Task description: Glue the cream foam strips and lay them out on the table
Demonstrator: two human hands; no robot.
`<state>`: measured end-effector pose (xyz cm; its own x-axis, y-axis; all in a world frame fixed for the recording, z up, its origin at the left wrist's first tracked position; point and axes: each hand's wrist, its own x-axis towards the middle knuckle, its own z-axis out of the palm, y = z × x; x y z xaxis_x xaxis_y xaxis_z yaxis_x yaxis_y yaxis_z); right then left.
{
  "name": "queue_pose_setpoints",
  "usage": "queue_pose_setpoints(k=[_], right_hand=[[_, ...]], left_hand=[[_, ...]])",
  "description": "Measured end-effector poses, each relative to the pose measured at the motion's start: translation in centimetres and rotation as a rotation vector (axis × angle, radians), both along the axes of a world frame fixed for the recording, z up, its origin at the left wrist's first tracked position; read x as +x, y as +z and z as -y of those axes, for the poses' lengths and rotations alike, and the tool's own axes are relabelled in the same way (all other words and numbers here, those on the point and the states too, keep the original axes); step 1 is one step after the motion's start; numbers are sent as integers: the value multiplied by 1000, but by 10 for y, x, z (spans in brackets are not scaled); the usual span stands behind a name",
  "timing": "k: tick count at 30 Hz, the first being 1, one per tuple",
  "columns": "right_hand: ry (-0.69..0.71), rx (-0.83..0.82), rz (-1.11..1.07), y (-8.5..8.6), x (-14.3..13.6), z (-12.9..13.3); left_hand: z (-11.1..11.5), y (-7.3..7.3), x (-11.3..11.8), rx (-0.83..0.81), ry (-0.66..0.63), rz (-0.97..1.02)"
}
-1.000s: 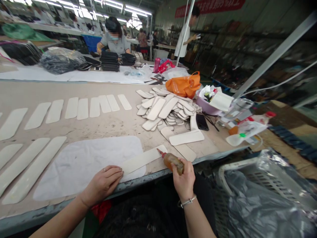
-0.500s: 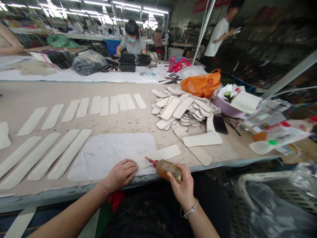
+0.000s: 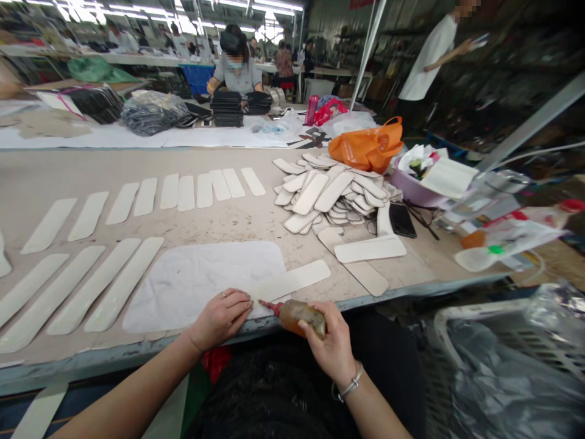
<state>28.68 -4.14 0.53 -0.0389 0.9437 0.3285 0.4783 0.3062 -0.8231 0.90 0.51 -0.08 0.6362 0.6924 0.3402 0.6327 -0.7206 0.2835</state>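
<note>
My right hand (image 3: pixel 331 338) is wrapped around a squeeze bottle (image 3: pixel 295 317) of amber liquid. The bottle lies nearly level, its red nozzle pointing left at the near end of a white strip (image 3: pixel 297 280). Whether the nozzle tip touches the strip, I cannot tell. With fingers together and curved, my left hand (image 3: pixel 223 317) holds down the strip's near left end; its thumb is mostly hidden. Under that end is a white cloth-like sheet (image 3: pixel 201 280) with rounded corners.
Several long strips (image 3: pixel 123 283) lie at the left, with a row of shorter pieces (image 3: pixel 169 191) behind. At the right are a heap of pieces (image 3: pixel 329 195), a phone (image 3: pixel 402 219), an orange bag (image 3: pixel 365 148) and a purple basin (image 3: pixel 418 189). A crate (image 3: pixel 450 323) stands below right.
The bottle and my right hand have moved a little left, bringing the nozzle closer to my left fingers. The view has shifted slightly. My left hand stays at the strip's end.
</note>
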Motion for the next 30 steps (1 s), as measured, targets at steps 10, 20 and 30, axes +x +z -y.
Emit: queue_pose_setpoints(k=[10, 20, 30], right_hand=[[-441, 87, 186, -7, 62, -7], [-448, 159, 126, -7, 52, -12], [-217, 52, 85, -4, 23, -14]], left_hand=[[-2, -5, -2, 45, -27, -4], [-3, -1, 0, 44, -24, 25], [-6, -4, 3, -12, 22, 82]])
